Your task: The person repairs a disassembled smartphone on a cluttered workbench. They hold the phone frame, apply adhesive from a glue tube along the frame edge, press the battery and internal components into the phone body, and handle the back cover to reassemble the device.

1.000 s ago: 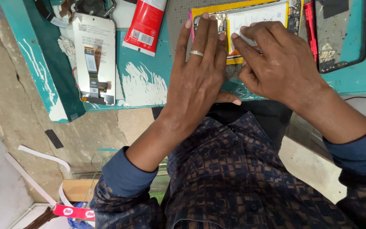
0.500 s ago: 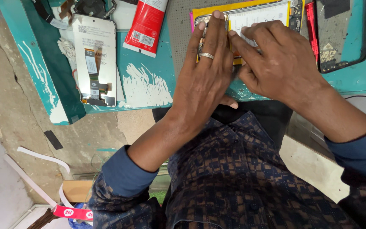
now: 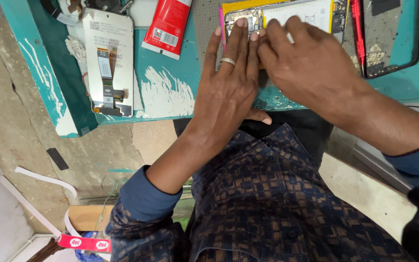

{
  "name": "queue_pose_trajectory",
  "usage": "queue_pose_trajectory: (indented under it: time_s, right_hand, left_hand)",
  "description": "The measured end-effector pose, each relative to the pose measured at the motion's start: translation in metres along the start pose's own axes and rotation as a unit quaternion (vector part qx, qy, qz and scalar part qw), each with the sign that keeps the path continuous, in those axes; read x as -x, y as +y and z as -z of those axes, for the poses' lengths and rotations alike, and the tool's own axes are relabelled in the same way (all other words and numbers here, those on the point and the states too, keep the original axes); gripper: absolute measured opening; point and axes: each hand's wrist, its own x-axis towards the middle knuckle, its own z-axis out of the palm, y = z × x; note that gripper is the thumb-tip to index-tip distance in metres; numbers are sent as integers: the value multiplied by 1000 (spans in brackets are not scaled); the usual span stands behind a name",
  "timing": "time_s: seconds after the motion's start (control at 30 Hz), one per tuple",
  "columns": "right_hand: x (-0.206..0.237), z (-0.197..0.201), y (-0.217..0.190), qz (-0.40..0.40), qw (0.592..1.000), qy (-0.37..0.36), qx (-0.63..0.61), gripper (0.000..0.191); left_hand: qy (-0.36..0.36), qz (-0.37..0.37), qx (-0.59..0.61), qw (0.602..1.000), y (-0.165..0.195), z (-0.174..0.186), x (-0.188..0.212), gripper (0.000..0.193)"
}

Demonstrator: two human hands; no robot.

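The left hand (image 3: 229, 82) lay flat, fingers stretched out and close together, pressing down on an opened phone (image 3: 287, 17) at the far edge of the teal tabletop (image 3: 170, 92). A ring sat on one finger. The right hand (image 3: 309, 68) was curled over the same phone from the right, its fingertips touching those of the left hand; whether it pinched a tool or a part could not be told, as the knuckles hid what was beneath. Only the phone's top showed: a camera corner, a pale battery and a yellow rim, with the rest covered by both hands and cut off by the frame edge.

Far left on the tabletop lay a white display panel (image 3: 108, 58) face down, its ribbon cable showing. Between it and the hands lay a red tube (image 3: 168, 24), its top cut off. Right of the phone rested a red-handled tool (image 3: 357, 29) and a dark glass screen (image 3: 389, 39), partly out of view.
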Motion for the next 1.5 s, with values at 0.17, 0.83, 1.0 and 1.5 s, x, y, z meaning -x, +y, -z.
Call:
queue_pose_trajectory:
  time_s: [0.17, 0.83, 1.0, 1.5]
  right_hand:
    - [-6, 3, 1, 48, 998, -9, 47, 37]
    - [-9, 4, 16, 33, 998, 42, -13, 31]
    - [-21, 5, 23, 78, 994, 36, 69, 15]
    - [-11, 3, 21, 45, 985, 77, -146, 35]
  left_hand:
    - [-3, 10, 29, 1000, 1, -4, -1, 145]
    - [69, -24, 176, 982, -23, -12, 9, 136]
    - [77, -24, 215, 973, -32, -11, 10, 129]
    - [59, -13, 184, 981, -29, -9, 11, 128]
